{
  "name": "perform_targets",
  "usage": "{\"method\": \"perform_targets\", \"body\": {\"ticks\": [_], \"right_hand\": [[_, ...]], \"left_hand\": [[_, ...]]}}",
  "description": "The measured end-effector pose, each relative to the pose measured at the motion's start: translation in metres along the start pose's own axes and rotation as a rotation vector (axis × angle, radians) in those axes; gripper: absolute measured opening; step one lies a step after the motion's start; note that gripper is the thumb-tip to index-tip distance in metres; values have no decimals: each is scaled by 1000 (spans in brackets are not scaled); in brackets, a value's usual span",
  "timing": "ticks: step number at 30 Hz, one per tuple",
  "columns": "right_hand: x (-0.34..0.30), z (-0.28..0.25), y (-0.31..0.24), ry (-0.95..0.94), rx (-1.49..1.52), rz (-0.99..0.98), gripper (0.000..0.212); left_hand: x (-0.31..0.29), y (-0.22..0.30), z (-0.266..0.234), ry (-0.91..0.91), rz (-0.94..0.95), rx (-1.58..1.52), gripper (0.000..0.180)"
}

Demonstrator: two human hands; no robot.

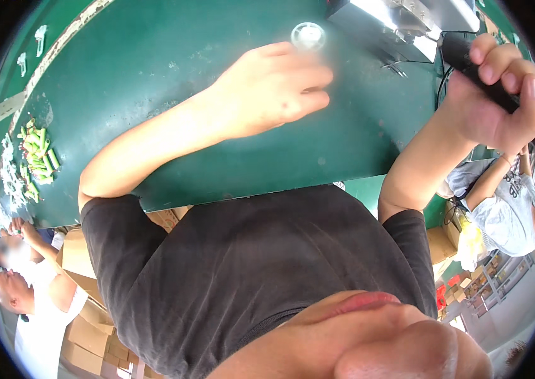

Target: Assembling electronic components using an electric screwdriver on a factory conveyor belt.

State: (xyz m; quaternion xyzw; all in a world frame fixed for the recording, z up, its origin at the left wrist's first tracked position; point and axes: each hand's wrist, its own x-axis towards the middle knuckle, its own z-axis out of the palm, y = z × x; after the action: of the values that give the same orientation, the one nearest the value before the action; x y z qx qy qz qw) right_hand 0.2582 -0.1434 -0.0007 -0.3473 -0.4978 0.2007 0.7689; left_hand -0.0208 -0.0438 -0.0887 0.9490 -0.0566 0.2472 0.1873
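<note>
My left hand is over the green tabletop, back upward, fingers bent. A blurred patch hides most of its fingertips. A small dark gap shows between thumb and forefinger; whether anything is in the grip I cannot make out. Just beyond the hand is a clear round disc with a pale centre; whether they touch is unclear. Raised at the upper right, my right hand has its fingers wrapped round a long black strap-like piece, which runs down along the right rim of the view.
The green table spans the upper view. A metal-and-white machine stands at the far right. Light-green short pieces lie heaped at the left, near small clear parts. A person sits at each side; cardboard boxes stand behind.
</note>
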Motion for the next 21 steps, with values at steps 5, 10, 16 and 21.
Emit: {"method": "perform_targets", "body": {"ticks": [5, 10, 16, 21], "right_hand": [[9, 4, 17, 27, -101, 36, 22], [-6, 33, 23, -59, 22, 247, 17], [-46, 66, 37, -139, -49, 183, 35], [-60, 90, 37, -86, -168, 190, 42]], "left_hand": [[-3, -4, 12, 0, -9, 75, 20], [-11, -14, 5, 133, -54, -9, 24], [1, -21, -13, 44, -132, -104, 29], [1, -20, -9, 19, -179, -130, 26]]}}
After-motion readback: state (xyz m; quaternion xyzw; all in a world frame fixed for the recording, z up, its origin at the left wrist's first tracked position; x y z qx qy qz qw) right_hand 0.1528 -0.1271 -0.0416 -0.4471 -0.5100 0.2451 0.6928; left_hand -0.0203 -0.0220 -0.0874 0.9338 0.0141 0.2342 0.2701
